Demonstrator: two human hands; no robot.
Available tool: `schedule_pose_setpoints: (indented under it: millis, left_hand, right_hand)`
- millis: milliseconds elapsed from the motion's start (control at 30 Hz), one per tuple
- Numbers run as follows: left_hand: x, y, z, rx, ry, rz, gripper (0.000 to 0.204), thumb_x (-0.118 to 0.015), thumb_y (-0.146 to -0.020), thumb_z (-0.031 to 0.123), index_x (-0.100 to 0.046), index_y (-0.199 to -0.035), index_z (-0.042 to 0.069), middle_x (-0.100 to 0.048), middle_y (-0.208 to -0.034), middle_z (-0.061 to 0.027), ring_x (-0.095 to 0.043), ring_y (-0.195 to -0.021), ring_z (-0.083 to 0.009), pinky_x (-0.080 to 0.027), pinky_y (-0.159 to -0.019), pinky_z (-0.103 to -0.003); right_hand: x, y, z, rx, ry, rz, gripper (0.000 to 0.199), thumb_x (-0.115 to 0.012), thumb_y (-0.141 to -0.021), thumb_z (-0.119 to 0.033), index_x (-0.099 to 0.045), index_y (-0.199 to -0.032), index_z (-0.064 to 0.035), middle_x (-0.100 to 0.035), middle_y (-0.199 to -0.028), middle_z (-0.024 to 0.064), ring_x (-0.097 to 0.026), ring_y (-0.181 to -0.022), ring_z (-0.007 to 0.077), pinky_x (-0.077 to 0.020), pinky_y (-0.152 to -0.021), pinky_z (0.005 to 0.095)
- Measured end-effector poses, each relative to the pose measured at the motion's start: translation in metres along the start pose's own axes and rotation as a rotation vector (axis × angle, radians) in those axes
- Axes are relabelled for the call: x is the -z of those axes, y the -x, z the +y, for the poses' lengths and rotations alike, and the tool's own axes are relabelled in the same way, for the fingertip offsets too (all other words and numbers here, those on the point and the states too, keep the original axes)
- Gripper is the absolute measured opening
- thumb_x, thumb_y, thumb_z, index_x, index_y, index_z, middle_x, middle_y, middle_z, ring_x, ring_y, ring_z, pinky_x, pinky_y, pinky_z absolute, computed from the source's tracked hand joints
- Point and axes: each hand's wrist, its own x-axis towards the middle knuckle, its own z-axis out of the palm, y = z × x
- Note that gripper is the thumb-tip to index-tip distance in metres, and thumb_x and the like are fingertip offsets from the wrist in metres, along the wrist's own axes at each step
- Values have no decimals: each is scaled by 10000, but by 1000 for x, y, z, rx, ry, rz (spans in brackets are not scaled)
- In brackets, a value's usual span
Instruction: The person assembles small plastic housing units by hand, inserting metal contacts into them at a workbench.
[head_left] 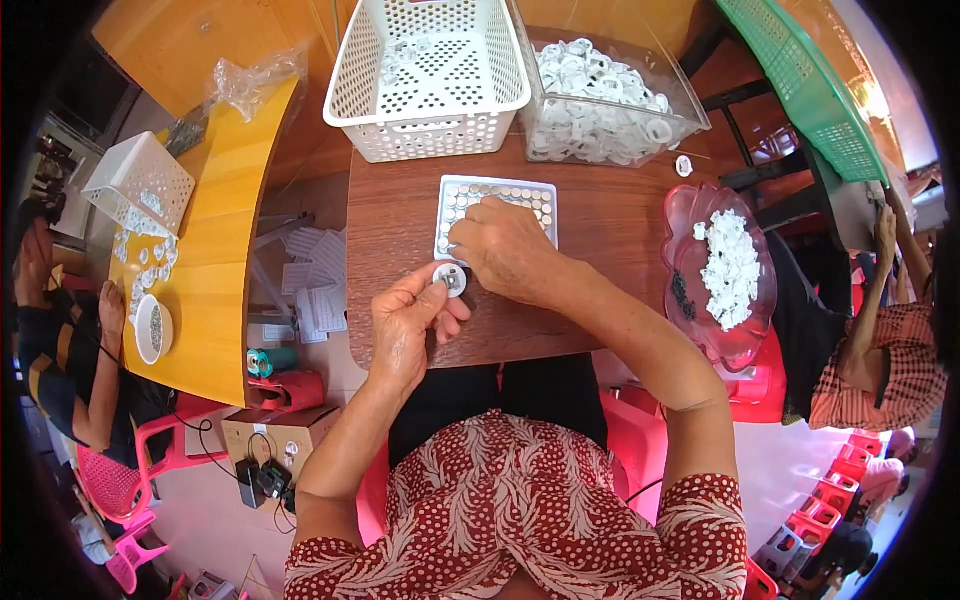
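Observation:
Between the thumb and fingers of my left hand (pixel 408 318) is a round white plastic part (pixel 450 280) with a small dark and metallic middle. My right hand (pixel 505 250) reaches over a white tray (pixel 551 240) filled with rows of small silvery button cells (pixel 515 193). Its fingers are bent down at the tray's near left area, close to the white part. The back of the hand hides the fingertips, so whether they grip a cell does not show.
Behind the tray stand a white perforated basket (pixel 430 135) and a clear bin (pixel 600 150) of white plastic parts. A red translucent dish (pixel 690 335) holds small white pieces and dark bits. Co-workers sit left, beside a yellow table (pixel 215 260), and right, near a green basket (pixel 800 80).

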Motion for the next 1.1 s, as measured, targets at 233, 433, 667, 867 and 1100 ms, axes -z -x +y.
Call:
schedule_pose_setpoints:
  millis: [233,433,667,867,1100]
  left_hand:
    - [0,-3,-2,-1,-9,13,275,-490,-915,80,-552,-1137,-70,-628,-706,-130,-534,-499,-101,-401,-430,-191]
    - [1,-3,-2,-6,-23,13,275,-482,-917,79,-552,-1134,-75,-627,-701,-124,-532,-500,-100,-396,-429,-189]
    - [0,0,0,4,12,1,274,-483,-916,74,-553,-1140,-68,-630,-708,-121,-541,-508,-100,-401,-437,-188]
    - [-2,6,6,31,123,-24,283,-546,-883,50,-555,-1145,-55,-645,-774,-112,-579,-554,-111,-422,-463,-190]
    - [-13,11,-2,-55,179,7,337,-620,-823,6,-554,-1149,-47,-648,-844,-86,-592,-604,-116,-431,-480,-193]
  right_hand:
    - [-1,-2,-5,67,18,73,117,-613,-688,-84,-532,-626,-28,-515,-662,118,-518,-664,295,-420,-548,400]
    - [-3,-3,-8,144,117,58,99,-619,-634,-78,-575,-636,11,-543,-666,144,-536,-694,276,-449,-569,374]
    - [-3,6,-2,237,169,146,101,-601,-618,-67,-507,-632,-33,-474,-662,105,-492,-652,253,-432,-548,356]
    - [4,28,-25,208,77,270,166,-599,-621,-103,-441,-653,-61,-403,-656,84,-456,-643,236,-396,-530,348]
    - [6,48,-45,230,83,294,170,-603,-627,-98,-479,-725,-39,-385,-664,69,-424,-620,223,-384,-541,331]
